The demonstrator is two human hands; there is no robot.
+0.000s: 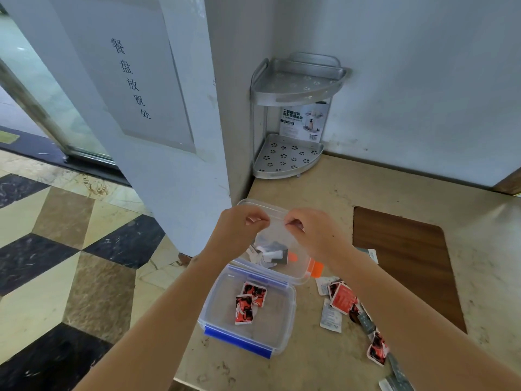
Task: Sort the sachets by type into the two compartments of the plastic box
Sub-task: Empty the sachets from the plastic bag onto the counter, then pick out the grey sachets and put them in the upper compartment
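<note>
Left hand [239,224] and right hand [310,227] are each pinching a clear bag [277,235] with curled fingers; beneath the fingers, box [290,303] is holding red sachets [249,301].

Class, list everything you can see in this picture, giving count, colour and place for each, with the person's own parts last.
Near box compartment: one, clear with blue clips, counter's left edge.
Red sachets: three, inside it.
Far box compartment: one, clear with orange clip, behind it.
Grey and white sachets: several, inside it.
Loose sachets: mixed pile, right of the box.
Corner shelf: one, silver, against the wall.
Left hand and right hand: pinched above the far compartment; contents unclear.
</note>
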